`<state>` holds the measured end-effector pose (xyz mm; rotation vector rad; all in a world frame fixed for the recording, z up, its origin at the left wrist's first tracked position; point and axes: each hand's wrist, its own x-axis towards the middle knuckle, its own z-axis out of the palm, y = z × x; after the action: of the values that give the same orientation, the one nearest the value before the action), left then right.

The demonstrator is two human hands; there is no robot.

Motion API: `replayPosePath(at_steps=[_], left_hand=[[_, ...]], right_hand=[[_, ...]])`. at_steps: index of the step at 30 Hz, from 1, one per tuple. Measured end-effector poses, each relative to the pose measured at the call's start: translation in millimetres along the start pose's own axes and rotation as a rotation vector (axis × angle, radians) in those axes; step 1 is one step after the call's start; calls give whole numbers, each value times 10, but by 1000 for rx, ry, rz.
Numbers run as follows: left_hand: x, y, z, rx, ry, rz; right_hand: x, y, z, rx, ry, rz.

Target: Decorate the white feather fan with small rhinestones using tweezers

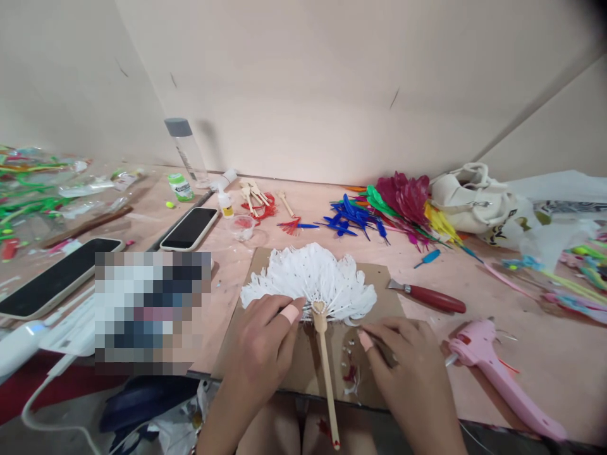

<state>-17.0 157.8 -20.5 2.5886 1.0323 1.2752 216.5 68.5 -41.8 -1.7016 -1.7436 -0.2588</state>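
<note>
A white feather fan [310, 275] lies spread on a piece of brown cardboard [386, 287]. Its wooden handle [327, 379] points toward me and reaches past the cardboard's near edge. White beads outline a heart-shaped wooden piece [319, 309] where the feathers meet the handle. My left hand [265, 335] is closed at the lower left of the feathers, fingertips beside the heart. To the right of the handle, my right hand [408, 357] has thumb and forefinger pinched together low over the cardboard; what they hold, if anything, is too small to make out. Both hands wear finger tape.
A red-handled scraper [434, 297] and a pink glue gun [502, 373] lie at the right. Blue feathers [351, 215], a white bag [467, 199] and wooden pieces with red tassels [256, 197] are behind. Phones [190, 229] and a bottle [187, 151] stand left.
</note>
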Motion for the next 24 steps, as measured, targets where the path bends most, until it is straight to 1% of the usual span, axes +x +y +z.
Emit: replayPosePath(at_steps=[3, 6, 10, 12, 15, 19, 21, 24], left_hand=[[-4, -3, 6, -6, 1, 3], [-4, -9, 8, -10, 11, -2], [30, 40, -32, -92, 33, -12], [62, 121, -61, -190, 23, -21], [119, 304, -66, -388, -17, -80], [193, 532, 38, -607, -100, -141], [224, 590, 108, -677, -134, -162], [254, 618, 182, -739, -161, -202]], right_hand=[[25, -3, 52, 9, -42, 21], [23, 23, 69, 46, -50, 55], [22, 38, -34, 178, 30, 100], [28, 11, -122, 247, 77, 100], [43, -56, -236, 338, 98, 80], [63, -127, -288, 408, 134, 53], [61, -138, -280, 426, 147, 45], [40, -130, -260, 455, 140, 43]])
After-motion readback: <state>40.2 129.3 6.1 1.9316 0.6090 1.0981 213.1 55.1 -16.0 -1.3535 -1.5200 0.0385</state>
